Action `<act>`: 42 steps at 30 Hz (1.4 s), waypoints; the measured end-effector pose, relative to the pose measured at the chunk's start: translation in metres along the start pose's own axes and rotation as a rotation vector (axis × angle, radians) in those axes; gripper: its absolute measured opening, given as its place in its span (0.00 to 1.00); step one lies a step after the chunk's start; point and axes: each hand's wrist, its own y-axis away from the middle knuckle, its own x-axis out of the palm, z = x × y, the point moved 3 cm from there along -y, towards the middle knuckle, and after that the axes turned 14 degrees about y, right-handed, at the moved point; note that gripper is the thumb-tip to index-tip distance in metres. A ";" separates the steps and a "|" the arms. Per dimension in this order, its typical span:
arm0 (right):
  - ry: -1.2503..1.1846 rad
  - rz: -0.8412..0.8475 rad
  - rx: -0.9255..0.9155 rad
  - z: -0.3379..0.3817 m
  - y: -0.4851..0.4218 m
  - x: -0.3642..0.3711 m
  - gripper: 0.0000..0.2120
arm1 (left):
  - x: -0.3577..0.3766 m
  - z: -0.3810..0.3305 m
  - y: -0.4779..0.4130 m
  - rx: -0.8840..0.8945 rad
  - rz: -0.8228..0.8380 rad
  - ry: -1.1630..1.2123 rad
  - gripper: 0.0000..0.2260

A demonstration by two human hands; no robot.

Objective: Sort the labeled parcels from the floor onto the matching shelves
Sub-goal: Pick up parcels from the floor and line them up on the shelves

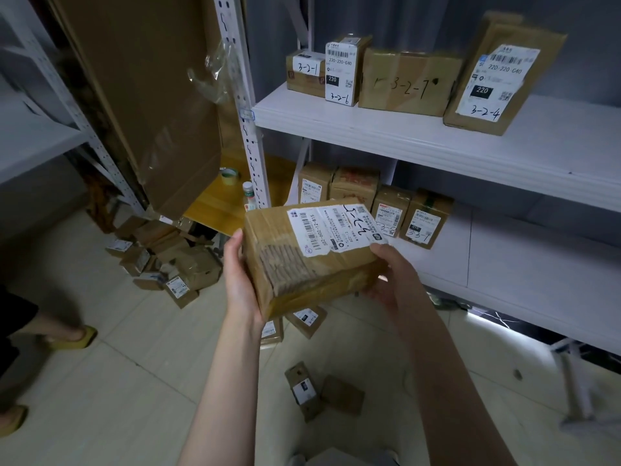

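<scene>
Held up between both hands in front of the white metal shelving: brown taped cardboard parcel [302, 264], clear of the floor. Long axis running side to side, left end nearer and lower, right end tilted up toward the shelves. Broad face with the white shipping label [331, 230] turned up to the camera; handwritten code on it lying sideways, not clearly readable.

Left hand [240, 277] clamped on the left short end, palm against the cardboard, thumb up along the edge, fingers hidden behind. Right hand [386, 280] cupping the right end from below, fingers curled under, thumb by the label's corner.

On the upper white shelf board [437, 142], four brown boxes in a row: small one marked 3-2-1 [304, 74], upright one marked 3-2-6 [342, 72] touching it, wide one marked 3-2-7 [406, 82], tall tilted one marked 3-2-4 [494, 79].

On the lower white shelf board [504, 264], four small labelled boxes [353, 185] standing side by side behind the held parcel.

On the pale tiled floor [134, 364]: a loose heap of small cardboard parcels [168, 260] at left, two more [302, 388] near the bottom, another [307, 319] under the held one. Large brown cardboard sheet [141, 95] leaning against the shelf post.
</scene>
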 end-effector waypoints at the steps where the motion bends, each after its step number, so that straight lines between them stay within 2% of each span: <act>1: -0.020 0.008 0.058 -0.002 0.000 0.000 0.09 | -0.002 -0.002 0.001 0.000 0.000 0.008 0.28; 2: -0.038 0.030 0.108 -0.003 0.001 0.001 0.13 | -0.005 -0.003 -0.001 0.004 0.003 0.020 0.30; 4: -0.047 0.077 0.173 -0.006 0.003 0.004 0.30 | -0.011 -0.007 -0.003 0.027 -0.003 0.052 0.33; 5: -0.058 0.079 0.183 -0.008 0.004 0.005 0.34 | -0.014 -0.009 -0.004 0.051 -0.008 0.076 0.34; 6: -0.078 0.072 0.181 -0.010 0.005 0.005 0.32 | -0.017 -0.010 -0.006 0.080 -0.021 0.103 0.36; 8: -0.128 0.055 0.170 -0.010 0.006 0.007 0.23 | -0.019 -0.011 -0.007 0.132 -0.043 0.135 0.36; 10: -0.151 0.046 0.157 -0.009 0.009 0.011 0.21 | -0.019 -0.008 -0.005 0.147 -0.027 0.105 0.39; 11: -0.137 0.038 0.146 -0.008 0.010 0.014 0.24 | -0.017 -0.005 -0.003 0.136 -0.011 0.072 0.39; 15: -0.093 -0.057 0.116 -0.007 0.016 0.028 0.46 | -0.002 0.021 0.010 0.042 0.046 -0.169 0.34; 18: -0.066 -0.095 0.120 -0.011 0.017 0.034 0.50 | 0.000 0.036 0.010 0.039 0.042 -0.337 0.46; 20: -0.073 -0.088 0.112 -0.013 0.019 0.033 0.47 | -0.001 0.041 0.007 0.036 0.048 -0.381 0.51; 24: 0.019 -0.033 0.098 -0.011 0.023 0.023 0.38 | -0.001 0.038 0.007 0.057 0.090 -0.372 0.42; 27: 0.004 -0.032 0.061 -0.001 0.030 0.015 0.11 | -0.005 0.032 0.003 0.044 0.113 -0.380 0.42; 28: -0.023 -0.049 0.058 0.001 0.031 0.010 0.11 | -0.006 0.029 0.002 0.035 0.129 -0.398 0.42; 29: -0.029 -0.070 0.059 0.004 0.033 0.007 0.15 | -0.007 0.027 0.002 0.028 0.143 -0.414 0.41; 32: -0.005 -0.078 0.057 0.010 0.035 0.001 0.33 | -0.012 0.023 0.000 0.021 0.148 -0.439 0.42; 33: 0.015 -0.077 0.062 0.012 0.036 -0.001 0.32 | -0.015 0.023 -0.002 0.023 0.151 -0.445 0.43; 36: 0.118 0.010 0.010 0.017 0.037 -0.005 0.14 | -0.013 0.020 0.001 0.029 0.185 -0.444 0.42; 37: 0.166 0.028 -0.020 0.019 0.038 -0.005 0.14 | -0.011 0.019 0.001 0.031 0.191 -0.431 0.43; 41: 0.280 0.053 -0.047 0.019 0.038 -0.006 0.38 | -0.005 0.013 0.001 0.044 0.211 -0.405 0.49; 42: 0.269 0.061 -0.034 0.018 0.037 -0.008 0.41 | -0.004 0.013 0.000 0.047 0.209 -0.400 0.48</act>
